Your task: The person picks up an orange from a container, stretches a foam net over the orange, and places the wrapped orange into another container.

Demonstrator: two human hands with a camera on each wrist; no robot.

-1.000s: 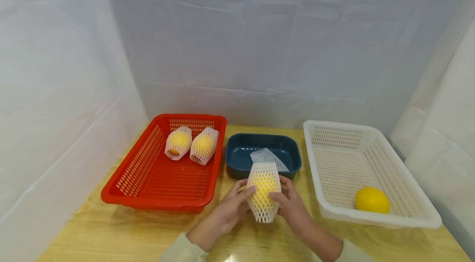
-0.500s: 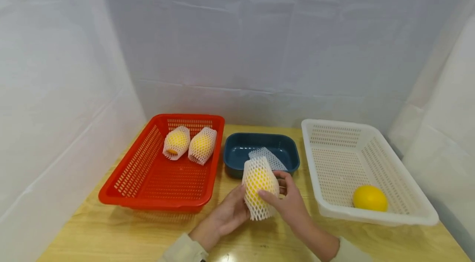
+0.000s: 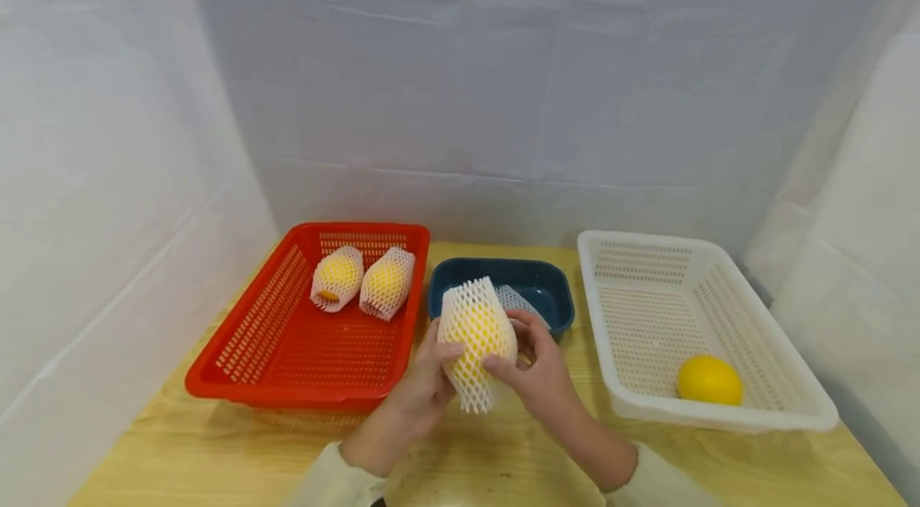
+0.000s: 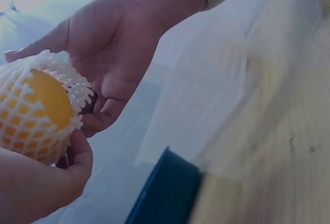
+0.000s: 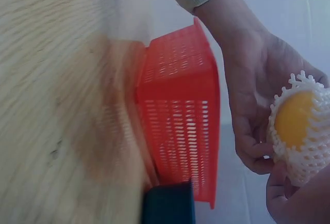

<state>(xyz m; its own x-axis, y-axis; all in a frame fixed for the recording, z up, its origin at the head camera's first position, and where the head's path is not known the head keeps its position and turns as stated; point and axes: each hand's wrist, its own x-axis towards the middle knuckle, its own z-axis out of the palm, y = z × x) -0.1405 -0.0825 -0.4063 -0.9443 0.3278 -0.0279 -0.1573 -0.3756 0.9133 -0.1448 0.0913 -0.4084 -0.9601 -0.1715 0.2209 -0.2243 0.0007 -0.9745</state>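
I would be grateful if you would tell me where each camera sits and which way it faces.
Head: worn on the head, facing forward and down; left hand and right hand show.
Left wrist: worn there, facing the right hand and white basket; left hand partly shows.
Right wrist: worn there, facing the left hand and red basket; right hand partly shows.
Both wrist views share the foam-netted yellow fruit and part of the blue tray.

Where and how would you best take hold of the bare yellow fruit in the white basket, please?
Probably from above, with the right hand once it is free, gripping around the widest part of the bare yellow fruit: it is rounded, without a handle, and lies low near the front wall of the open-topped white basket.
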